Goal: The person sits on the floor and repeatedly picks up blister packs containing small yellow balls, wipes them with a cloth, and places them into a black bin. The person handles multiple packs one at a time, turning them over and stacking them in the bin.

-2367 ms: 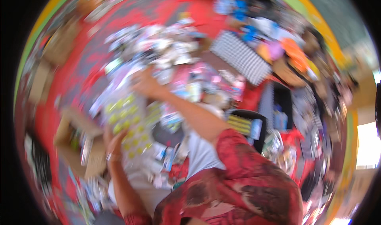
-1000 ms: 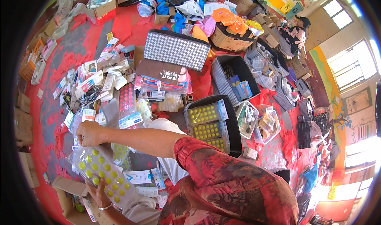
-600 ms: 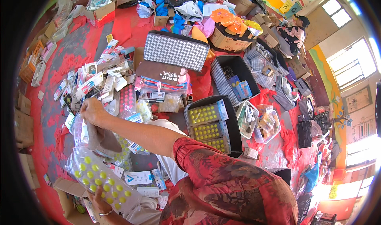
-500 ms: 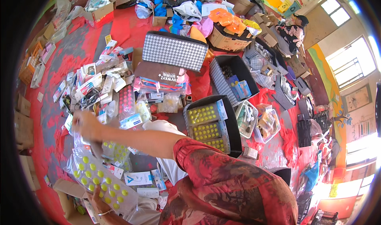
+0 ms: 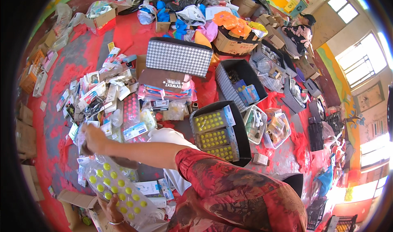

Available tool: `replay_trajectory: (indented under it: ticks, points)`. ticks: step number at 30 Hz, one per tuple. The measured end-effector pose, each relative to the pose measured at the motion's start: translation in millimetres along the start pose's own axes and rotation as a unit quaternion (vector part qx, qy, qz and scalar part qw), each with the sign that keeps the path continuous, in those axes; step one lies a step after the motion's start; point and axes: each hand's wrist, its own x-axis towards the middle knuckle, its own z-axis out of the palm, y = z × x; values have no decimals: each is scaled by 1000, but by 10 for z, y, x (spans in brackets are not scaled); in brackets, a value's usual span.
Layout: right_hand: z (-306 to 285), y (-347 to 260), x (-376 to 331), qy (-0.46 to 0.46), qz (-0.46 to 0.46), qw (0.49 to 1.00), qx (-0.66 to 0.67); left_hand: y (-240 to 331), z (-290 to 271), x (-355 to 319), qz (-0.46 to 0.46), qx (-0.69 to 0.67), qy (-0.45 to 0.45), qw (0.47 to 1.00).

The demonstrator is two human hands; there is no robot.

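Note:
My left hand (image 5: 109,212), with a bracelet at its wrist, grips the lower edge of a clear plastic pack of yellow-green balls (image 5: 127,190). The pack is tilted, its balls sitting in rows. My right arm reaches across to the left, and my right hand (image 5: 94,141) is closed on clear plastic at the pack's upper end; its fingertips are partly hidden. A black-lined box (image 5: 242,129) to the right holds several similar packs of yellow balls (image 5: 214,138). Beside my right hand lies a clear pack of pink balls (image 5: 131,111).
A heap of small boxes and cables (image 5: 92,95) lies beyond my right hand. Houndstooth fabric boxes (image 5: 178,59) and clear bins (image 5: 254,127) stand farther out. An opened carton (image 5: 71,207) is at the lower left. Another person (image 5: 299,35) is at the far right.
The pack of yellow balls has shifted right and turned a little steeper. My right hand has moved slightly right and down, and my left hand slightly right.

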Motion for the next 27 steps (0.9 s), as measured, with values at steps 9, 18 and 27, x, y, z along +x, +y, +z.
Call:
replay_trajectory:
  ticks: [9,18,27]
  points:
    - [27,-553,-694,-186,-200,952,140,-460,-717,352,-20,-185,89,978]
    - [151,-572,-1191,-415,-257,861,-140,-819,-1124,467,-122,-315,65,939]
    - [-810,-501,-1024,-242,275,880,301,-471,-803,246,-85,-364,189,908]
